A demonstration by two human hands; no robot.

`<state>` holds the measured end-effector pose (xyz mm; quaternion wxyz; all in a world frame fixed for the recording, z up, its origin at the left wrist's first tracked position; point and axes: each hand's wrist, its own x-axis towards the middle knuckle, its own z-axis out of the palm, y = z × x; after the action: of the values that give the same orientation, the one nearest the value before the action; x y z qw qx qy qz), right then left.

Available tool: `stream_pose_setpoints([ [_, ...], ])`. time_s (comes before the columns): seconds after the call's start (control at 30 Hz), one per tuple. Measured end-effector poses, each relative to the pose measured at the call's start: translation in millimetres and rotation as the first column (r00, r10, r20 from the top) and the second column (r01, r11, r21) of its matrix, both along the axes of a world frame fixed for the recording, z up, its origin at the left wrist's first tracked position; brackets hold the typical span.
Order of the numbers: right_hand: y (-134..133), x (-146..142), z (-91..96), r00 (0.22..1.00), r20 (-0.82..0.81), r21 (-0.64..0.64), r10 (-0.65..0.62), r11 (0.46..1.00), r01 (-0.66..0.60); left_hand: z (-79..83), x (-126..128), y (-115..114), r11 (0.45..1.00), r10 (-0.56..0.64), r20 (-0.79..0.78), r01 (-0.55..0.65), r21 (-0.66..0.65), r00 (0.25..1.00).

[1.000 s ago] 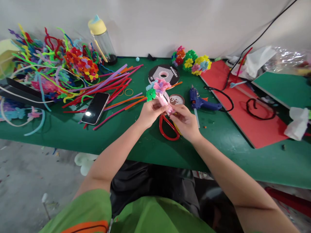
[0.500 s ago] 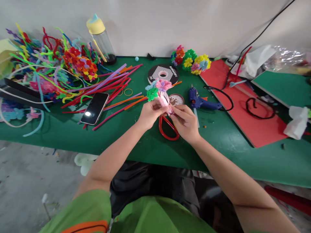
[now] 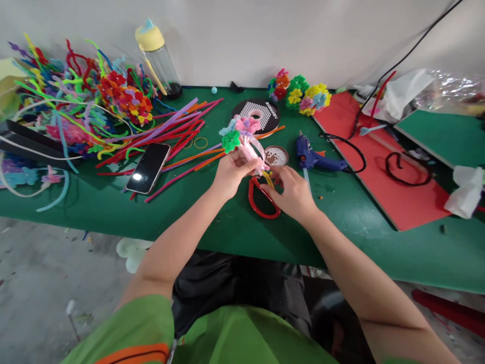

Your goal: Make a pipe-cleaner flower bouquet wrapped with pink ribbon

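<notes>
My left hand [image 3: 229, 177] is closed round the pink-wrapped stem [image 3: 248, 151] of a small posy of fuzzy pipe-cleaner flowers [image 3: 240, 130], pink, lilac, light blue and green. A pale ribbon [image 3: 258, 145] curves off the stem's right side. My right hand [image 3: 290, 189] is just right of the stem's lower end, its thumb and fingers bent together at a short yellow strip [image 3: 269, 180]; whether they grip it is unclear. Under the hands lie scissors with red handles [image 3: 261, 210], their blades hidden.
Behind the hands lie a ribbon spool [image 3: 242, 108] and a round dish of small white bits [image 3: 280, 155]. A blue glue gun [image 3: 318, 159] rests to the right, by a red board [image 3: 409, 202]. Leftward are a phone [image 3: 148, 169], loose pipe cleaners [image 3: 185, 124] and a bottle [image 3: 162, 65].
The posy has shifted slightly left and tilted, its stem now more exposed. My right hand has come off the stem's lower end, and the yellow strip shows at its fingertips.
</notes>
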<state>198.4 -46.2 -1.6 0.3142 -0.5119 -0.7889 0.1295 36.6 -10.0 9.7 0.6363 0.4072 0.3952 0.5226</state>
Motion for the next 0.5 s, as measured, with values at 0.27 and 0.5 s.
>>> stream_pose_setpoints([
  [0.27,-4.3,-1.7,-3.0,0.943,0.329,-0.177,0.042,0.984,0.017,1.6,-7.3,4.4,0.997,0.021,0.048,-0.025,0.074,0.999],
  [0.5,-2.3,12.5,10.7,0.973,-0.147,-0.442,-0.178,0.892,0.096,6.7,-17.0,7.5,0.996,0.040,0.020,-0.042,0.084,0.999],
])
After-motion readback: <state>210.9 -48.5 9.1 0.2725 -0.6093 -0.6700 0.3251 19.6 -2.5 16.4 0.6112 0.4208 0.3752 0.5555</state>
